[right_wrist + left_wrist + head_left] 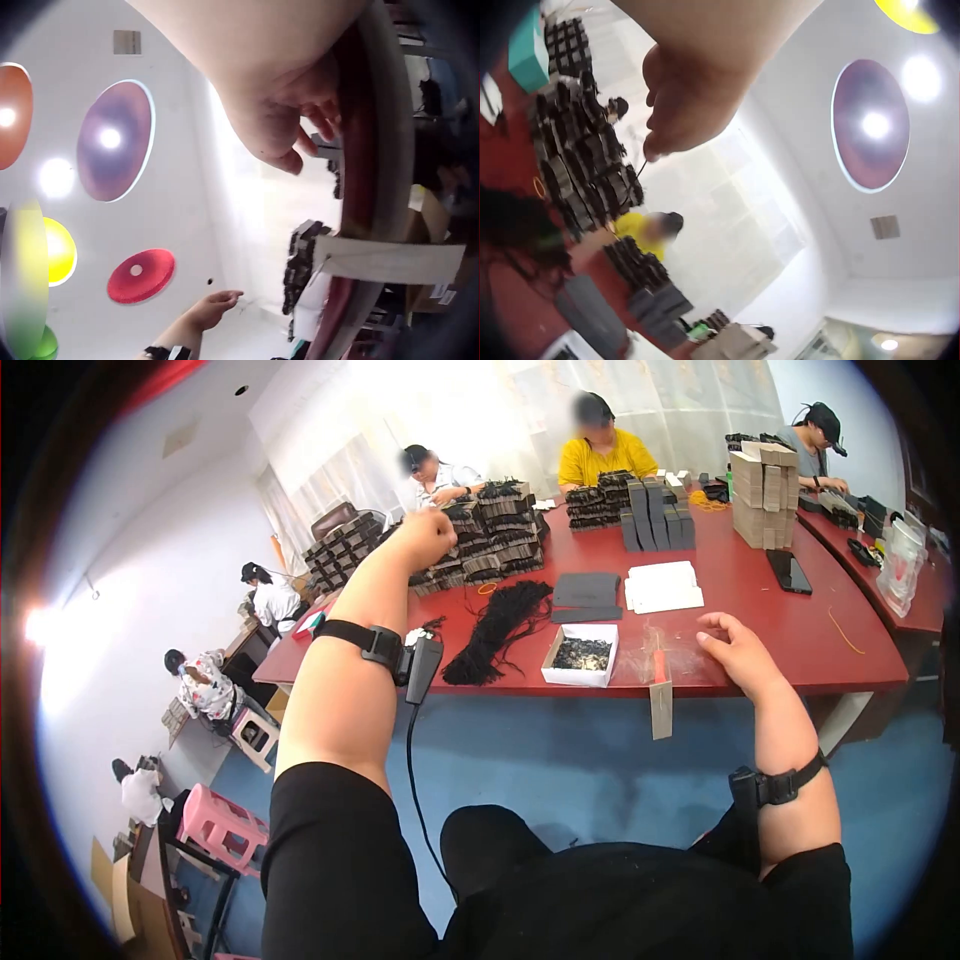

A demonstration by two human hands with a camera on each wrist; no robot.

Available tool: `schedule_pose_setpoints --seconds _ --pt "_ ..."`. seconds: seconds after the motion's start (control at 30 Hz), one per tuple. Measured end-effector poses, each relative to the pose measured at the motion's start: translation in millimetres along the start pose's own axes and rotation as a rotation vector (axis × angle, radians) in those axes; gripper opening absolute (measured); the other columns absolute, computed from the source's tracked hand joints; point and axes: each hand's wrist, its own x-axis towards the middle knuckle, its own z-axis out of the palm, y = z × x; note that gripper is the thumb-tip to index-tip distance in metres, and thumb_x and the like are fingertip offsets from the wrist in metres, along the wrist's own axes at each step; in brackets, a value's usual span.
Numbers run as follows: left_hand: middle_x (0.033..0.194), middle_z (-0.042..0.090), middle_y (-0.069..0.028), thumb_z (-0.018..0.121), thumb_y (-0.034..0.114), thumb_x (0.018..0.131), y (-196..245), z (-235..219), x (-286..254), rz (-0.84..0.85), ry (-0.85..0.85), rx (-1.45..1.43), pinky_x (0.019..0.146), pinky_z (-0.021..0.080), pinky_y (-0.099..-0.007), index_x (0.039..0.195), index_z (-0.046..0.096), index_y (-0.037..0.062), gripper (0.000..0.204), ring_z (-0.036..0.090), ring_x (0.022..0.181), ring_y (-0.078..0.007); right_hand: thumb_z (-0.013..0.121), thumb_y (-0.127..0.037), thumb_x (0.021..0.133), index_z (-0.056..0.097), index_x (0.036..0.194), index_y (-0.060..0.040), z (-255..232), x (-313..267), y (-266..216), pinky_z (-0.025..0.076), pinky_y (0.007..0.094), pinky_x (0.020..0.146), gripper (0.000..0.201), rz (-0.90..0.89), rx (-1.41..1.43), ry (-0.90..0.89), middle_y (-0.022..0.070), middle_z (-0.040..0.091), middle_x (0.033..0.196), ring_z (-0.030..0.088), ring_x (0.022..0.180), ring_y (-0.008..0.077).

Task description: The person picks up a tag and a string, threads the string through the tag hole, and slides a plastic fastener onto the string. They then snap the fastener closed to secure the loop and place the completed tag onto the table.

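Right hand (pixel 740 654) hung open, fingers loose, just beside the grey card (pixel 661 713).
The card lay to its left and nearer the body; long axis straight out over the edge of the red table (pixel 838 628), blue floor (pixel 700 765) beneath the jutting end; white box (pixel 576 678) on the card's other side; left hand (pixel 428 538) farther off, by stacked bundles (pixel 515 525), pinching a thin dark strand (pixel 639 172).

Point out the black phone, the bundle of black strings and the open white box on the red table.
Black phone (pixel 789 572): head view, middle of its upper face.
Bundle of black strings (pixel 497 635): head view, about midway along the bundle.
Open white box (pixel 577 677): head view, its near wall.
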Motion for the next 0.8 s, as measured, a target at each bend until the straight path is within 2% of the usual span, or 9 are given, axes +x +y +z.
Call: schedule_pose_setpoints --seconds 0.07,0.13,0.2,0.27,0.4,0.53,0.63,0.7,0.8 --pt "0.100 0.060 -0.0160 0.061 0.026 0.075 -2.1 -7.6 7.9 0.032 -0.080 0.056 0.086 0.045 -0.0412 0.087 0.066 0.0089 0.022 0.055 0.098 -0.0351 0.059 -0.017 0.086 0.057 0.106 0.0005 -1.1 2.1 12.4 0.044 0.0250 0.079 0.027 0.156 0.496 -0.104 0.0041 0.059 0.097 0.054 0.088 0.0122" --pt "0.104 0.058 -0.0160 0.062 0.025 0.075 3.9 -2.5 3.5 0.101 -0.247 0.274 0.085 0.044 -0.0418 0.089 0.066 0.0098 0.021 0.053 0.100 -0.0345 0.060 -0.017 0.086 0.057 0.105 0.0007 -5.4 -1.5 8.1 0.043 0.0243 0.079 0.027 0.199 0.533 -0.087 0.0040 0.058 0.096 0.053 0.087 0.0110" --pt "0.102 0.060 -0.0163 0.061 0.019 0.076 7.5 -7.7 1.1 0.092 0.241 0.026 0.083 0.045 -0.0423 0.083 0.065 0.0082 0.014 0.054 0.098 -0.0345 0.060 -0.017 0.086 0.057 0.105 0.0003 -5.6 -2.8 9.3 0.042 0.0232 0.080 0.026 0.155 0.516 -0.093 0.0029 0.058 0.095 0.052 0.088 0.0099" --pt "0.088 0.058 -0.0153 0.058 0.013 0.080 16.1 -8.6 -6.9 0.108 0.039 0.201 0.078 0.045 -0.0397 0.085 0.060 0.0052 0.010 0.055 0.089 -0.0347 0.059 -0.016 0.086 0.057 0.105 0.0002 -7.0 -1.7 9.7 0.042 0.0231 0.080 0.025 0.150 0.502 -0.086 0.0028 0.058 0.096 0.052 0.089 0.0097" --pt "0.078 0.061 -0.0166 0.058 0.016 0.083 63.7 -33.0 -9.2 -0.068 0.258 -0.094 0.067 0.047 -0.0383 0.086 0.058 0.0038 0.012 0.060 0.075 -0.0337 0.058 -0.012 0.087 0.058 0.104 -0.0007 -3.2 -6.0 5.0 0.042 0.0233 0.082 0.021 0.131 0.642 0.031 0.0025 0.058 0.097 0.052 0.091 0.0090" --pt "0.079 0.058 -0.0133 0.058 0.007 0.079 165.2 -44.9 -22.7 0.354 0.434 -0.048 0.069 0.047 -0.0384 0.085 0.059 0.0056 0.006 0.058 0.076 -0.0306 0.054 -0.009 0.088 0.055 0.112 -0.0006 9.1 -8.8 -32.3 0.042 0.0268 0.090 0.025 -0.317 0.452 0.332 0.0037 0.059 0.104 0.053 0.100 0.0114" --pt "0.083 0.057 -0.0100 0.058 0.003 0.072 237.3 -45.4 -40.5 0.721 0.488 -0.181 0.072 0.048 -0.0375 0.083 0.058 0.0059 0.011 0.057 0.082 -0.0283 0.050 -0.011 0.091 0.053 0.116 -0.0009 18.1 -16.0 -103.1 0.041 0.0280 0.093 0.028 -0.468 0.535 0.316 0.0059 0.059 0.106 0.052 0.104 0.0121" --pt "0.080 0.057 -0.0092 0.060 0.002 0.071 258.3 -44.9 -47.0 0.760 0.501 -0.238 0.071 0.048 -0.0370 0.082 0.056 0.0048 0.012 0.057 0.079 -0.0287 0.046 -0.015 0.094 0.053 0.113 -0.0012 20.6 -17.4 -119.0 0.043 0.0276 0.086 0.025 -0.346 1.092 -0.028 0.0056 0.059 0.102 0.053 0.096 0.0107" --pt "0.076 0.057 -0.0092 0.064 0.001 0.072 250.4 -26.7 -52.7 0.540 0.379 -0.508 0.069 0.048 -0.0348 0.081 0.055 0.0038 0.013 0.058 0.074 -0.0278 0.042 -0.019 0.096 0.053 0.104 -0.0015 14.6 -24.3 -104.3 0.045 0.0261 0.074 0.022 -0.066 0.880 -0.195 0.0042 0.059 0.091 0.053 0.083 0.0087"
